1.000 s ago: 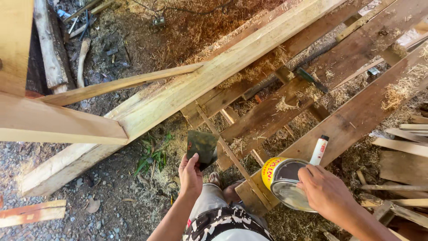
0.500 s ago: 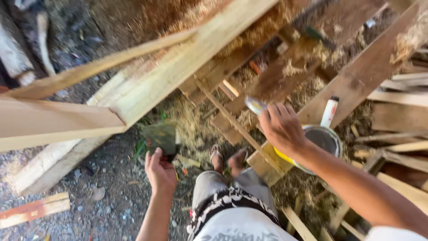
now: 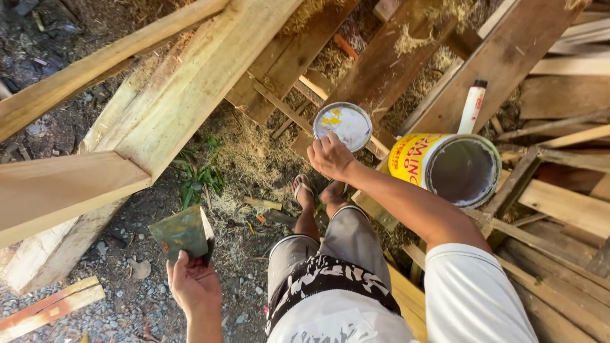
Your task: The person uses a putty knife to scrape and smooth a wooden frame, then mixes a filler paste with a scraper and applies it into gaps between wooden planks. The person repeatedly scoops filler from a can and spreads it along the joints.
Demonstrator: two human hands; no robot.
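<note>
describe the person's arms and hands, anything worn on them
Both hands, left hand and right hand, are bare: no gloves, rings or watch visible. The left forearm is uncovered. The right arm is bare up to a short white sleeve at the shoulder.

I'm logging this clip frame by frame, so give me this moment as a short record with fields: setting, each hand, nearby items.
setting: outdoor ground with gravel, wood shavings and stacked timber planks
left hand: holds a flat greenish scraper blade
right hand: grips a round metal lid by its edge
open can: yellow, lidless, lying tilted on planks right of the lid
white tube: behind the can
feet: in sandals
</note>
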